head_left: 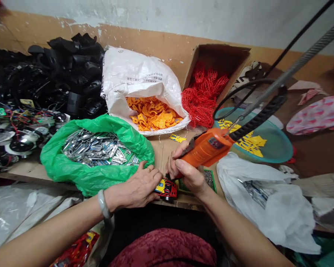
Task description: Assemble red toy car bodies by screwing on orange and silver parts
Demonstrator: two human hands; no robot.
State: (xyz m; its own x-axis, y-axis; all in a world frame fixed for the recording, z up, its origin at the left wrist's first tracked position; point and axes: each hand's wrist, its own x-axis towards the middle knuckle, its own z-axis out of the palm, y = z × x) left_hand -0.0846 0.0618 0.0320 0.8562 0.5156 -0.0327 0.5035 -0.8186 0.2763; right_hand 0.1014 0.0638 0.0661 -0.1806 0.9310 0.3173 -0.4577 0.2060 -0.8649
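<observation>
At rear of cardboard-covered bench [161, 145]: crinkled white woven-plastic sack [136, 70], open at front, with thin curved orange plastic pieces [154, 114] inside. At left front: puckered green plastic bag [78, 180], filled with flat, shiny silver pieces [98, 148]. Grasped in right hand [190, 172]: angular orange electric screwdriver [208, 149], suspended from coiled metal spring [303, 59]; nose obscured behind grip, tip hard to make out. Gripped in left hand [140, 186] at bench's front edge: small plastic toy car [167, 189], partly covered. Visible end: red openwork frame [171, 189], yellow panel [160, 185], black wheel [168, 199].
</observation>
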